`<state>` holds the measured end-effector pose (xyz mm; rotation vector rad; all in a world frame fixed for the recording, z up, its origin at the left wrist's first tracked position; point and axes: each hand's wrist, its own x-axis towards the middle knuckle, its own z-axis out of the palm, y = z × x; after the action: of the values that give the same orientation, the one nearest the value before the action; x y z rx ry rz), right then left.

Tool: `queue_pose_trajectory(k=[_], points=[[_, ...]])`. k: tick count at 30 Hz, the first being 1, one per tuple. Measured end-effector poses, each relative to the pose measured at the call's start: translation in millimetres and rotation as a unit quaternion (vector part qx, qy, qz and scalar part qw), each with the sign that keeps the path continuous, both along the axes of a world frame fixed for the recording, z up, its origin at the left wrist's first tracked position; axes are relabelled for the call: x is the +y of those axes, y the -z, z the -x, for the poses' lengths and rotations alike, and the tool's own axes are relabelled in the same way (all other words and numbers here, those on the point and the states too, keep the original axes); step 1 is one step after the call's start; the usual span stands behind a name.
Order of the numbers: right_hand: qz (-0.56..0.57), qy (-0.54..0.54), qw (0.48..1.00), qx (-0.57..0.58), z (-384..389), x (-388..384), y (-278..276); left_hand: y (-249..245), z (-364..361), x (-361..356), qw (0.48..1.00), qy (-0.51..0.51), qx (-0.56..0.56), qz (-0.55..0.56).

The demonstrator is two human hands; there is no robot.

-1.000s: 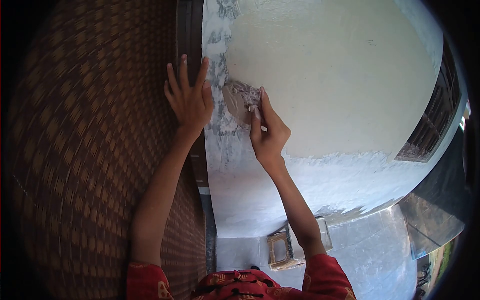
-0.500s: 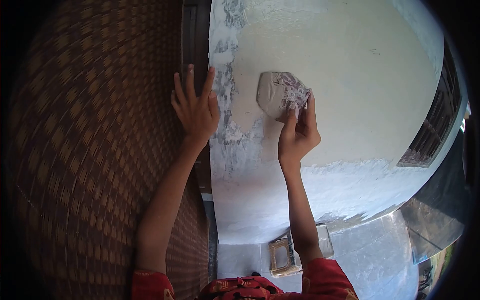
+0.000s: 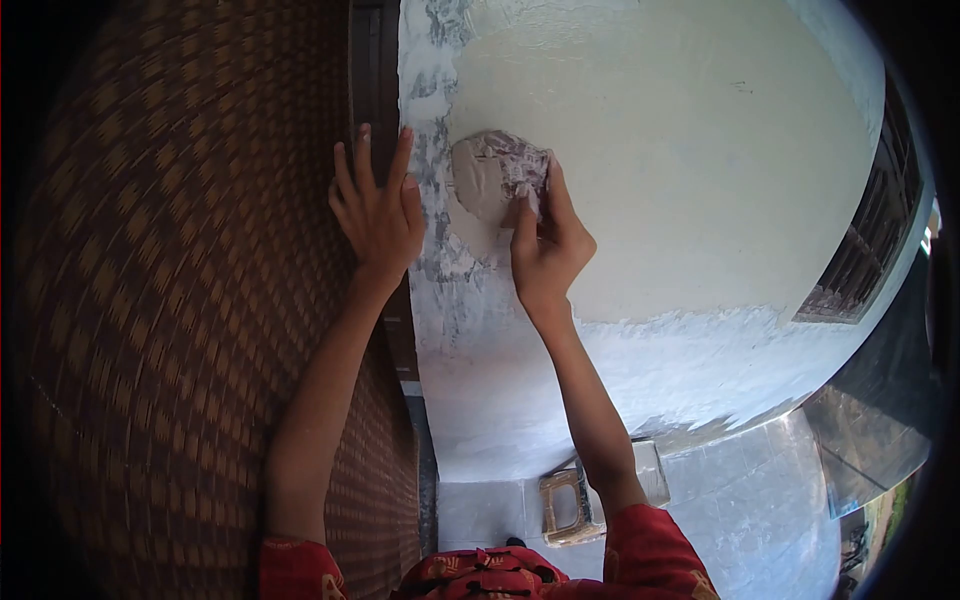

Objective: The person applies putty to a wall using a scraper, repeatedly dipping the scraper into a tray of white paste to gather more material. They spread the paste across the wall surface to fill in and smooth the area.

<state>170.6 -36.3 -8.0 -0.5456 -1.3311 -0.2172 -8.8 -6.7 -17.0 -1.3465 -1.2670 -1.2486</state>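
In my right hand [image 3: 550,255] is a flat, rounded scraper [image 3: 490,180] caked with pale putty, pinched between thumb and fingers at its right side. It lies against the wall [image 3: 660,180], where a smooth cream coat covers most of the surface. Left of the scraper, a strip of patchy grey and white shows along the wall's edge. My left hand [image 3: 380,220] has its fingers spread, with the fingertips right at that edge and nothing held.
A woven bamboo panel [image 3: 200,250] rises close on the left, with a dark door [image 3: 375,80] behind the gap. Below on the tiled floor [image 3: 740,490] stands a wooden stool-like frame [image 3: 565,505]. A slatted window [image 3: 870,220] is set in the wall at right.
My right hand has moved the scraper leftward across the wall, closer to the patchy edge. My left hand stays spread at the edge, while the view has shifted slightly.
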Motion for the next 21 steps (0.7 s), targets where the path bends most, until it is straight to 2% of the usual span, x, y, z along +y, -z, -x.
queue_pose_trajectory(k=[1,2,3,5,7,8,9,11,13,15,16,18,21], points=[[0.01,0.014,1.0,0.024,-10.3,-0.3,-0.7,1.5,-0.4,0.7,1.0,-0.002,0.002,-0.002],[-0.036,0.002,0.997,0.07,-21.7,11.2,5.1,1.3,0.4,2.0,1.0,-0.005,0.001,-0.006],[0.007,-0.034,0.993,0.114,-28.4,-4.5,0.3,0.5,1.2,2.7,1.0,-0.009,-0.001,-0.01],[0.006,-0.069,0.99,0.126,-33.0,-12.1,1.3,2.5,-0.3,3.3,1.0,-0.004,-0.002,-0.01],[-0.006,-0.071,0.997,0.04,-20.5,-9.1,14.7,1.4,0.4,3.2,1.0,-0.005,-0.004,-0.008],[-0.022,-0.025,0.999,-0.024,-10.0,-11.2,20.4,2.0,-1.2,2.1,1.0,-0.005,-0.006,-0.007],[0.01,-0.037,0.997,-0.07,-3.4,-10.8,29.9,2.7,-2.8,0.7,1.0,0.0,-0.007,-0.005],[0.022,-0.013,0.998,-0.05,-9.2,-4.4,36.0,-0.1,-0.6,-1.0,1.0,-0.013,-0.001,-0.002],[0.009,0.005,0.999,0.05,-35.4,2.1,32.5,1.8,-0.1,2.8,1.0,-0.001,-0.008,-0.011],[0.061,-0.093,0.975,0.194,-60.4,-10.2,21.9,3.2,0.6,5.9,1.0,0.011,-0.019,-0.019],[0.06,-0.094,0.975,0.192,-60.2,-13.3,20.5,3.8,-0.1,6.3,0.999,0.018,-0.02,-0.025],[0.04,-0.107,0.979,0.169,-58.0,-17.9,21.0,3.6,-0.9,6.1,0.999,0.026,-0.019,-0.03],[0.002,-0.045,0.997,-0.067,-16.7,-11.2,40.4,3.7,-3.0,3.1,1.0,0.018,-0.019,-0.017]])
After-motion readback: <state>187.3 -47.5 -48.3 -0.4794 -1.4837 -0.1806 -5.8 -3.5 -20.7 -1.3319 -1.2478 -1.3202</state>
